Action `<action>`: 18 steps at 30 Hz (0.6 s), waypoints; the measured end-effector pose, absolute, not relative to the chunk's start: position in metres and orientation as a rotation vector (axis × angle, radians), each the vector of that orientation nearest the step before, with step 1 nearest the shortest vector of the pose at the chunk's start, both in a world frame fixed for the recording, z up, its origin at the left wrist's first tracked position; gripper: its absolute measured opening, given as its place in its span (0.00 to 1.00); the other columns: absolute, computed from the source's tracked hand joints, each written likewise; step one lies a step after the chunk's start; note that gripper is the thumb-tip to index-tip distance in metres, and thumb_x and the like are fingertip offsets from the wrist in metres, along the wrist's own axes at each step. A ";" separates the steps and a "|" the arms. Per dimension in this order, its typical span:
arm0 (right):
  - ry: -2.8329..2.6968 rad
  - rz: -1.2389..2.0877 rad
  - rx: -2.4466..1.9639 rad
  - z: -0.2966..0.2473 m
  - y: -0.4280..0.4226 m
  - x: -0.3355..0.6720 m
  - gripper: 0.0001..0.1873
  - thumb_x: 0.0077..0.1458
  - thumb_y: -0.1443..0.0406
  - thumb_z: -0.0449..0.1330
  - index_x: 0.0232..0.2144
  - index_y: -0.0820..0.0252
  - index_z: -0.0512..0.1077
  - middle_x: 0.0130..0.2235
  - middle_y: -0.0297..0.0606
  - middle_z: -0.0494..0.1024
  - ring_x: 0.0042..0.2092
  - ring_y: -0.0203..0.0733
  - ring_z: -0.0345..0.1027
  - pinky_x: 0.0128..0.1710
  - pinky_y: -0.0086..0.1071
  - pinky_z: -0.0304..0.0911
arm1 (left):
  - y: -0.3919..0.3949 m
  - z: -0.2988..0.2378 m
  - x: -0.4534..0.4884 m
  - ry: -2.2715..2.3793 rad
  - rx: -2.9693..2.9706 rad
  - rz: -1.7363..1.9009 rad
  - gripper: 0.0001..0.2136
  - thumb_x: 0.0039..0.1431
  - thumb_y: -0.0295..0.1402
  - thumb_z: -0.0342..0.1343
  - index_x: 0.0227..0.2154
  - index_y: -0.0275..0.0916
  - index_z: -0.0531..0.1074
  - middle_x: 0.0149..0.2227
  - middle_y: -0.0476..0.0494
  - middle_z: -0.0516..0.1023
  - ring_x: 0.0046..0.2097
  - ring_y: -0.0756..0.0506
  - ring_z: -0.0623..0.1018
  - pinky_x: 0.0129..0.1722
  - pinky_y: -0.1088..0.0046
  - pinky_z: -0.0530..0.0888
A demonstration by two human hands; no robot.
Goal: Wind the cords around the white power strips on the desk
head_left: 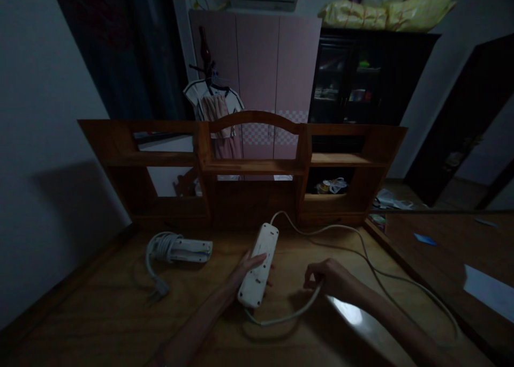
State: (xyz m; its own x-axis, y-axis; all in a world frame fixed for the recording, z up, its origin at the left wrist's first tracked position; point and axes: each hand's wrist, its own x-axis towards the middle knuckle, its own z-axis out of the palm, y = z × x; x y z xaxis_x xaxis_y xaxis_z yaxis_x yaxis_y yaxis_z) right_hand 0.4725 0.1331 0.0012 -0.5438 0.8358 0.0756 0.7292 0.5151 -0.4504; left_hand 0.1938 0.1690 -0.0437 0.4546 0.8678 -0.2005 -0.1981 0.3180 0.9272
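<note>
one power strip (254,285) is gripped by left hand (243,269), its cord (295,315) by right hand (330,276).

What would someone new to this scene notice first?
Probably the white power strip in the left hand, in the middle foreground, with its cable in the right hand beside it. To the left on the wooden tabletop lies a second strip with cord coiled around one end. Behind stands a wooden shelf unit with an arched centre.
</note>
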 end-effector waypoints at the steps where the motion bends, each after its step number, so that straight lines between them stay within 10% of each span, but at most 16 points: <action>1: -2.452 0.612 -1.304 0.010 0.132 0.474 0.11 0.52 0.57 0.62 0.32 0.59 0.76 0.21 0.30 0.70 0.22 0.30 0.61 0.22 0.24 0.51 | 0.167 -0.041 0.195 0.808 1.007 0.824 0.29 0.55 0.48 0.54 0.56 0.42 0.55 0.41 0.37 0.75 0.28 0.43 0.79 0.22 0.70 0.74; 9: -2.352 1.128 -1.107 0.083 0.148 0.488 0.14 0.47 0.57 0.66 0.32 0.60 0.78 0.31 0.38 0.77 0.32 0.36 0.69 0.29 0.24 0.60 | 0.148 -0.032 0.210 0.701 1.024 0.644 0.31 0.59 0.51 0.48 0.61 0.44 0.51 0.39 0.38 0.75 0.30 0.44 0.78 0.26 0.71 0.72; 18: -2.097 1.234 -1.048 0.043 0.198 0.480 0.14 0.43 0.59 0.68 0.27 0.65 0.74 0.27 0.35 0.76 0.29 0.35 0.68 0.27 0.25 0.60 | 0.136 -0.030 0.209 0.400 1.005 0.402 0.36 0.50 0.47 0.60 0.59 0.40 0.56 0.42 0.35 0.75 0.33 0.42 0.78 0.33 0.64 0.73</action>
State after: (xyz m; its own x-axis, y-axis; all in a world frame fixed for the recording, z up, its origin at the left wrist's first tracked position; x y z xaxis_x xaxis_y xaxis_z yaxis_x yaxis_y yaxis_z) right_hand 0.4798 0.1980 0.0432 -0.5867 0.8093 0.0276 0.3687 0.2974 -0.8807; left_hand 0.2095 0.1356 -0.0300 0.8564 0.4981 -0.1362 -0.1392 0.4766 0.8680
